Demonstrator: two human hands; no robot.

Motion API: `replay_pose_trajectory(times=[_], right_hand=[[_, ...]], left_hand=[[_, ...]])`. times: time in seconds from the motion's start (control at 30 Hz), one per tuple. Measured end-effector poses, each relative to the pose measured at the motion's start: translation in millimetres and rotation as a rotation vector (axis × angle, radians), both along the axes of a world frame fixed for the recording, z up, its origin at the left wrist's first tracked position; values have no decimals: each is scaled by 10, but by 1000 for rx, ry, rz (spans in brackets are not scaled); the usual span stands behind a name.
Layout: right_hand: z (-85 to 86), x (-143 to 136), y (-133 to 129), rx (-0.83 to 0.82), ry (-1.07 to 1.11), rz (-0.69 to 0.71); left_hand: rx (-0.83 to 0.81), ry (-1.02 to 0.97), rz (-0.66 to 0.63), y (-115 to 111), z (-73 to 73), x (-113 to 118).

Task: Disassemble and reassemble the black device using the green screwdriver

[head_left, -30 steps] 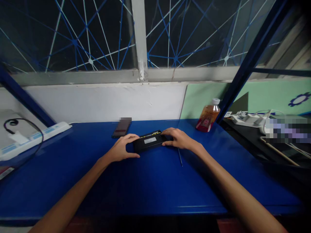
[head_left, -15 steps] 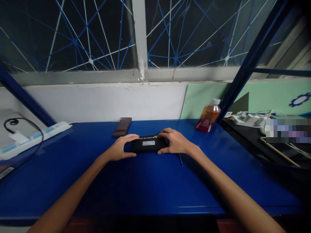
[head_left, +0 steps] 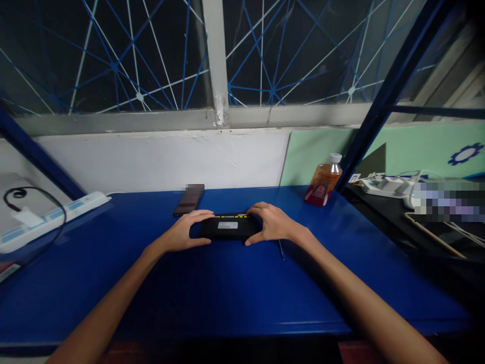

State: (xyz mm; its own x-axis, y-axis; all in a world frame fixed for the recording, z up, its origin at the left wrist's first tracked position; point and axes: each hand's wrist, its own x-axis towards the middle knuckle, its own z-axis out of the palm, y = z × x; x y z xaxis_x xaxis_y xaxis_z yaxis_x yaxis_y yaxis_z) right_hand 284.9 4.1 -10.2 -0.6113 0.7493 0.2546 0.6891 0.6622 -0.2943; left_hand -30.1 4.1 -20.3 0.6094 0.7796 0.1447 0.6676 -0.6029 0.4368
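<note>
A flat black router (head_left: 227,232) with a white label and a row of yellow ports along its far edge lies at the middle of the blue table. My left hand (head_left: 185,232) grips its left end, fingers over the far side and thumb at the near side. Around the right end curls my right hand (head_left: 273,225), with the thumb by the near edge. A thin dark rod (head_left: 281,250), perhaps a screwdriver, shows partly from beneath my right wrist. Beyond my left hand lies a dark phone (head_left: 189,198).
A white power strip (head_left: 83,206) with a black cable runs along the left of the blue table (head_left: 227,293). At the back right stands a drink bottle (head_left: 324,182). Another white power strip (head_left: 388,187) and cables lie on a dark surface to the right.
The router has shifted very slightly left and towards me, with both hands still around its ends. My right thumb sits a little lower. The whole view has moved slightly.
</note>
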Motion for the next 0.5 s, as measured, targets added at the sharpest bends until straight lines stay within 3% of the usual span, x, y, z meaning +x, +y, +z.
replay_pose_trajectory(times=[0.17,0.5], right_hand=[[-22,-74,-32,46,-3,-20],[-23,-89,-57,26,23,52]], left_hand=[[83,-13,101,-21,-28,64],[5,-6,30,-3,43,-9]])
